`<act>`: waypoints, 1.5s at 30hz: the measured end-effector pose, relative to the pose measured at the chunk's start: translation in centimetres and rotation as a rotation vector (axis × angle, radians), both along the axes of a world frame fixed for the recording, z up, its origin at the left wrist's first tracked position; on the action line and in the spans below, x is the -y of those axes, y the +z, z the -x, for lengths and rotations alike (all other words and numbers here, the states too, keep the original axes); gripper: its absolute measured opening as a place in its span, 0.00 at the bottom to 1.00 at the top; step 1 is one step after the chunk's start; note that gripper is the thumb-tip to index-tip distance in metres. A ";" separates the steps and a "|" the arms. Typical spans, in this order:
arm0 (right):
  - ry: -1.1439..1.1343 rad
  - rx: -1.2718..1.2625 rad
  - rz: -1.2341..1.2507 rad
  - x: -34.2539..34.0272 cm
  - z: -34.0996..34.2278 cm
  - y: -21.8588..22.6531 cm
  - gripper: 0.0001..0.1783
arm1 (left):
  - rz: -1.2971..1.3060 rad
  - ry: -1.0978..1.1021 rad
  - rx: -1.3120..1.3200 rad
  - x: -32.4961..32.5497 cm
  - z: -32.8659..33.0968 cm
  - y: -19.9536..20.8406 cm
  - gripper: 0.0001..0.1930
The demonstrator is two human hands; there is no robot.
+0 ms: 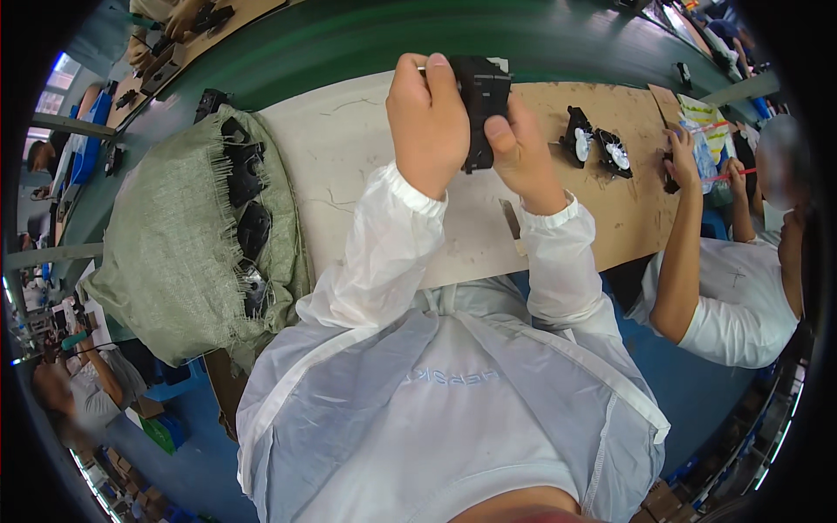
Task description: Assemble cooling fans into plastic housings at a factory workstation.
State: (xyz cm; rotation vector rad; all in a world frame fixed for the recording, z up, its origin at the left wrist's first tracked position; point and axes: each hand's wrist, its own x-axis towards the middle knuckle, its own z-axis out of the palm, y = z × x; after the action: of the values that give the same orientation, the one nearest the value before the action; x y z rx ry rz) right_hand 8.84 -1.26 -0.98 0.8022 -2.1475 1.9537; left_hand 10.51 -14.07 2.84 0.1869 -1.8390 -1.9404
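Observation:
Between both hands, above the far part of the worktable (349, 131), I hold a black boxy plastic part (482, 96), upright and with a small pale piece at its top right corner. My left hand (427, 122) is closed on its left side, thumb up along the edge. A thin metallic bit shows by the left fingers; what it belongs to I cannot make out. Gripping the lower right side is my right hand (526, 148), its thumb pressed on the part's face. The part's far side is hidden.
At left a green woven sack (166, 227) holds several black parts (253, 231). Two black parts with white round pieces (576, 138) lie on the brown cardboard (636, 218) at right. A co-worker (724, 296) sits close on the right. Beyond runs a green conveyor belt (349, 44).

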 end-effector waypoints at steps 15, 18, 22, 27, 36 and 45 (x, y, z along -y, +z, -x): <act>-0.442 0.137 -0.675 3.5 20.6 -0.7 0.42 | 1.376 0.553 0.740 17.9 -5.2 -7.2 0.18; -0.557 0.207 -0.965 4.1 26.6 -5.7 0.41 | 1.478 0.533 0.819 22.5 -6.9 -9.6 0.26; -0.527 -0.264 -1.050 10.4 21.4 -3.5 0.29 | 1.561 0.514 0.661 24.9 -7.3 -11.2 0.29; 0.199 -0.347 -0.574 9.8 9.4 -2.4 0.22 | 1.581 0.393 0.544 25.3 -6.4 -8.6 0.30; 0.131 0.311 0.142 2.4 -4.8 1.0 0.31 | 0.746 0.015 -0.216 3.6 -2.7 -0.5 0.31; -0.069 0.519 1.180 -12.4 -6.5 -3.2 0.32 | 0.374 -0.564 0.002 -8.7 2.0 -4.9 0.17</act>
State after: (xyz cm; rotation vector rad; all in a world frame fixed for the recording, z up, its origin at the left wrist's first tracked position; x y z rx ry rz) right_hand 15.35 11.12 -4.15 -0.0081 -0.7227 2.9617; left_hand 8.47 -5.36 -2.07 -0.4991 -2.3956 -1.8643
